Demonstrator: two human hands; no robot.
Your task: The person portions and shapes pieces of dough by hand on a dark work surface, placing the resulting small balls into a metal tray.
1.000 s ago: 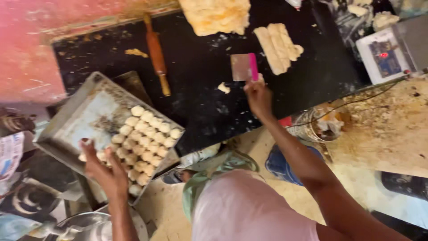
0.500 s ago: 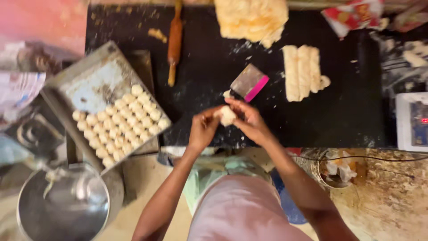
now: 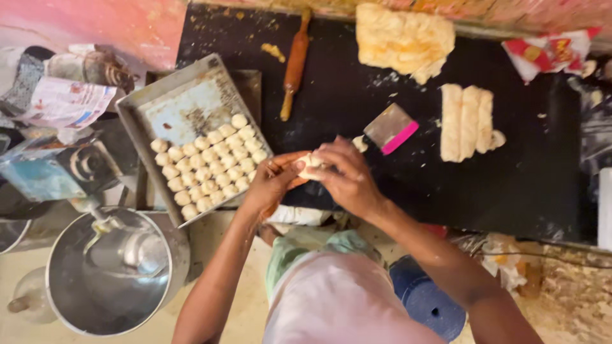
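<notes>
Your left hand [image 3: 271, 185] and right hand [image 3: 347, 178] meet at the near edge of the black worktop [image 3: 542, 172], fingers curled round one small pale lump of dough [image 3: 311, 167] pressed between them. Just left lies the grey metal tray [image 3: 185, 105] of small dough balls [image 3: 210, 164]; just beyond your right hand, the pink-handled metal scraper [image 3: 391, 128].

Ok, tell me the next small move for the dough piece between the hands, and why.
Probably set the small pale dough piece, pinched between left hand and right hand, into the grey metal tray. Its rows of dough balls fill only the near part, so bare tray remains beyond them.
</notes>
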